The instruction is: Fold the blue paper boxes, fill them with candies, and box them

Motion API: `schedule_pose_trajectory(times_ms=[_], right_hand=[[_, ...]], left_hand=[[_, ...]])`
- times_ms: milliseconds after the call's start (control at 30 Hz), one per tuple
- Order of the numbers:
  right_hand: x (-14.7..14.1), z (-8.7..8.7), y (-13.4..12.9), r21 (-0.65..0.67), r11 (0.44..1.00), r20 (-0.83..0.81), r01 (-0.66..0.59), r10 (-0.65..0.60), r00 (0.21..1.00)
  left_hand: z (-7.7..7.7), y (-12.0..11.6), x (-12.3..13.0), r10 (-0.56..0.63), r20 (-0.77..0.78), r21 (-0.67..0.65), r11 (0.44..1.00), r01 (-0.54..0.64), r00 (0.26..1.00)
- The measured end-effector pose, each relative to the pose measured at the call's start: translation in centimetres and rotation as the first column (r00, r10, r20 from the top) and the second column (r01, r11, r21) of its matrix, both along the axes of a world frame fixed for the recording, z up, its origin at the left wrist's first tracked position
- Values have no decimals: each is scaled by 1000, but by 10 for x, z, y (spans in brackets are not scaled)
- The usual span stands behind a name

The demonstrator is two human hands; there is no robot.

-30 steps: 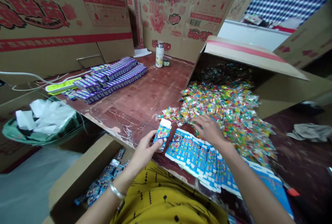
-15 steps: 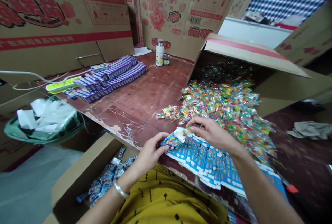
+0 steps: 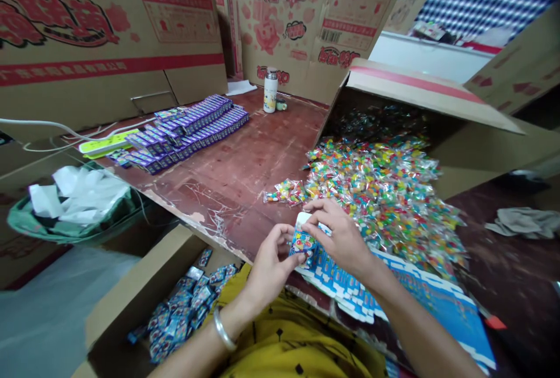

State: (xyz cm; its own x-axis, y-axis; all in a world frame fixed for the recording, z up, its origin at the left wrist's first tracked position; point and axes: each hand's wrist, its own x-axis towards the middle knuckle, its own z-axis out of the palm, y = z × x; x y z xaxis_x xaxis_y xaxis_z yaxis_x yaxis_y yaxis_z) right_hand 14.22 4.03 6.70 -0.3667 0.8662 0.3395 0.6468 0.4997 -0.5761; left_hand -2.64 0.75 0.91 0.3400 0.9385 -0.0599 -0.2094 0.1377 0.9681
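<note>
My left hand [image 3: 272, 258] is wrapped round a small blue candy box [image 3: 301, 242], with the thumb on its front. The box stands upright, its white flap at the top. My right hand [image 3: 336, 235] has its fingers bent at the top of the same box, touching the flap; whether a candy bag is between them is hidden. Flat blue boxes [image 3: 420, 290] lie overlapping in a row under my right forearm. Behind them spreads a heap of clear bags of coloured candy [image 3: 376, 185].
An open carton [image 3: 420, 83] lies behind the candy bags. Purple boxes [image 3: 196, 127] stand in rows at the left, near a white bottle [image 3: 270, 91]. Below the table edge, a carton [image 3: 140, 284] holds small blue boxes. A green bag [image 3: 39, 223] holds white paper.
My left hand has moved right and turned the box upright. My right hand has come left onto the box's top. The candy bag seen at the opening is now out of sight.
</note>
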Motion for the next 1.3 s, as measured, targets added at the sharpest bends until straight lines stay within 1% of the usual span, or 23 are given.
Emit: schedule_pose_trajectory(times_ms=[100, 133, 167, 233, 300, 367, 433, 500, 600, 700, 733, 833, 967, 1067, 1200, 1300], right_hand=[[4, 6, -2, -115, 986, -52, -121, 116, 992], [7, 8, -3, -155, 977, -85, -145, 133, 987], [9, 10, -4, -190, 972, -135, -139, 115, 984], [11, 8, -7, -244, 967, -245, -69, 8, 969], [9, -1, -12, -292, 957, -324, 4, -103, 940], [4, -14, -19, -326, 945, -376, 25, -154, 914], [-3, -27, -24, -336, 941, -418, 30, -177, 891], [-9, -34, -26, -316, 948, -447, 39, -185, 875], [-15, -35, -26, -260, 965, -497, 45, -174, 850], [-19, -32, -23, -251, 965, -586, 73, -212, 782], [-20, -30, -22, -259, 963, -597, 70, -217, 772], [-21, -28, -17, -310, 951, -584, 8, -197, 787], [-17, -24, -9, -446, 893, -553, -54, -227, 801], [-12, -22, -3, -499, 865, -499, -53, -237, 834], [-9, -18, 0, -501, 863, -480, -63, -218, 850], [-14, -16, -4, -419, 907, -463, -47, -169, 870]], left_hand=[[5, -3, 2, 77, 7, 6, 997, -77, 997], [8, -4, 2, 100, 0, 16, 995, -100, 995], [11, -4, 1, 119, -8, 29, 993, -118, 993], [16, -3, -1, 126, -11, 51, 991, -126, 992], [18, -2, -3, 91, -1, 58, 994, -91, 996], [17, -2, -4, 45, 6, 47, 998, -46, 999], [13, -2, -4, 19, 7, 33, 999, -19, 1000], [11, -3, -3, 13, 9, 27, 1000, -14, 1000], [11, -2, -1, 50, 35, 33, 998, -51, 998], [12, -1, -1, 114, 99, -4, 993, -114, 989], [12, -1, -1, 126, 115, -25, 992, -124, 985], [11, -3, -2, 143, 108, -47, 989, -138, 984], [11, -7, -6, 181, -21, 40, 983, -180, 983], [11, -8, -10, 161, -96, 97, 984, -152, 982], [11, -7, -16, 113, -110, 117, 988, -100, 987], [12, -7, -17, 69, -98, 107, 993, -58, 993]])
